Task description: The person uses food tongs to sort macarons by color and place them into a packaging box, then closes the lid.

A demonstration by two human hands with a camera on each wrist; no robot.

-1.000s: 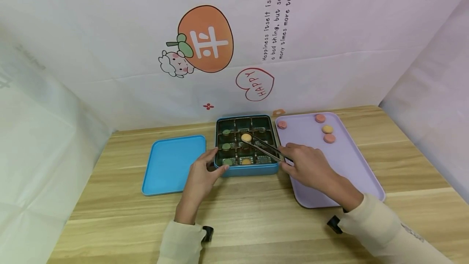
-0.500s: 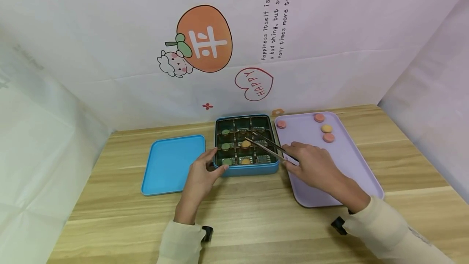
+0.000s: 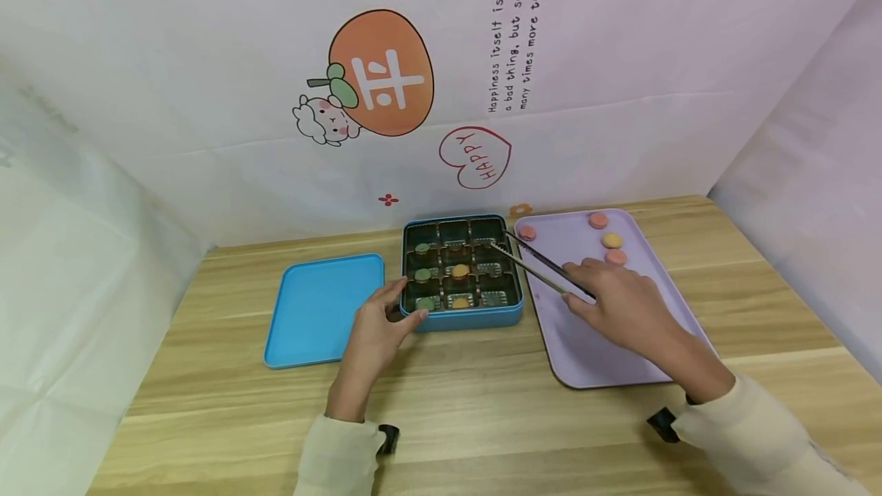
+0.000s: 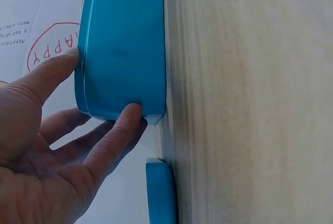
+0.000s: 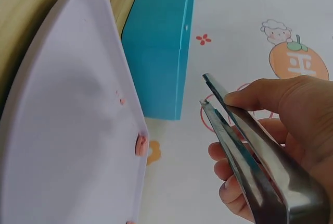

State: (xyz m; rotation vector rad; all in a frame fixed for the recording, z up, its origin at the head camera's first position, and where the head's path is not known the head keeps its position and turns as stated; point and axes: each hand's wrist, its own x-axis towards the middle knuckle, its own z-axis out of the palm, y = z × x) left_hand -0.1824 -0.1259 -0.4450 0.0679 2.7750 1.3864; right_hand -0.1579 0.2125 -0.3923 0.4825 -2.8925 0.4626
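My left hand (image 3: 377, 327) holds the front left corner of a blue tin box (image 3: 475, 319). In the left wrist view its thumb meets the rim and its fingers touch the side. Clear dividers split the box into compartments. Green macarons (image 3: 423, 275) sit in the left column, with yellow-orange macarons (image 3: 459, 271) beside them in the middle column. My right hand (image 3: 623, 308) grips metal tongs (image 5: 270, 151). Their tips are apart, with nothing between them, over the box's right side. A lilac tray (image 3: 592, 362) beneath that hand carries pink macarons (image 3: 598, 220) and a yellow macaron (image 3: 611, 240).
A blue lid (image 3: 324, 312) lies on the wooden table (image 3: 468, 419) left of the box. Behind the table hangs a white printed cloth (image 3: 586, 60). The tray's left edge is close beside the box.
The tongs have let go of a yellow-orange macaron in the box's middle compartment. My right hand has drawn back to the right with the tongs spread. My left hand has stayed put.
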